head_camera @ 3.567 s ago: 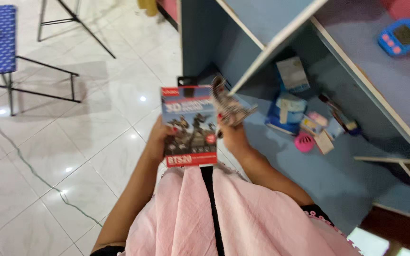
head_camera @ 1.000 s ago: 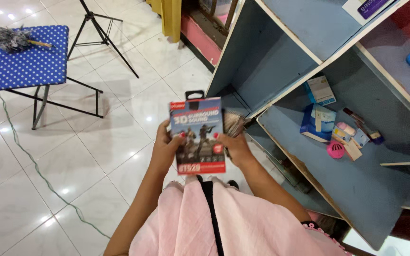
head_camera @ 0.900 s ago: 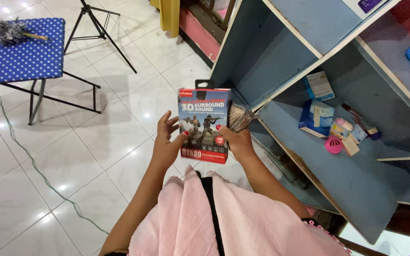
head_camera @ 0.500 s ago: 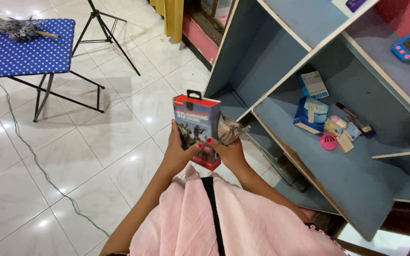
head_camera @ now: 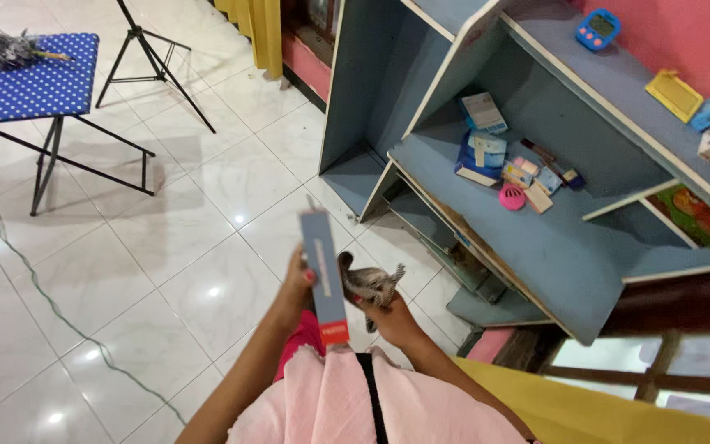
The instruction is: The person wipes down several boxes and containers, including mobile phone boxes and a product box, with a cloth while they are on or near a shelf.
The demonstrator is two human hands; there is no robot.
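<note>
Head-camera footage shows a flat boxed package point(head_camera: 323, 274) held edge-on in front of the body, so that only its narrow grey-blue side with a red band at the bottom is seen. Half a second ago its printed front was still angled toward the camera, and a second ago it faced the camera fully; the package has thus been turned about its long axis, which suggests that its sides are being looked over or cleaned in turn. The left hand point(head_camera: 296, 284) is wrapped round the package from the left, its fingers point(head_camera: 310, 275) clamped on the edge. The right hand point(head_camera: 389, 315) is closed on a small grey feather duster point(head_camera: 369, 284), which is held just beside the package on its right; whether the feathers touch it cannot be told. The package is held above the white tiled floor point(head_camera: 166, 247), well apart from the blue shelf unit point(head_camera: 536, 238), where small boxes point(head_camera: 480, 136) lie. A blue dotted desk point(head_camera: 30, 78) stands far left.
</note>
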